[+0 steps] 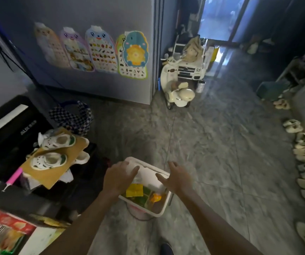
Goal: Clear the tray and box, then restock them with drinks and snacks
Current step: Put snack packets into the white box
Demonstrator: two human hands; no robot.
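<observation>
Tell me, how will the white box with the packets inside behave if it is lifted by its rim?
The white box looks like rigid plastic, so it should probably keep its shape. It seems only partly filled with packets, so likely light. The left hand and right hand sit on opposite sides, which should limit tipping.

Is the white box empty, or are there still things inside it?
Not empty. The white box still holds yellow, green and orange packets.

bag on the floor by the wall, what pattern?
Bag: blue-and-white checkerboard, with blue handles. Head view.
</observation>
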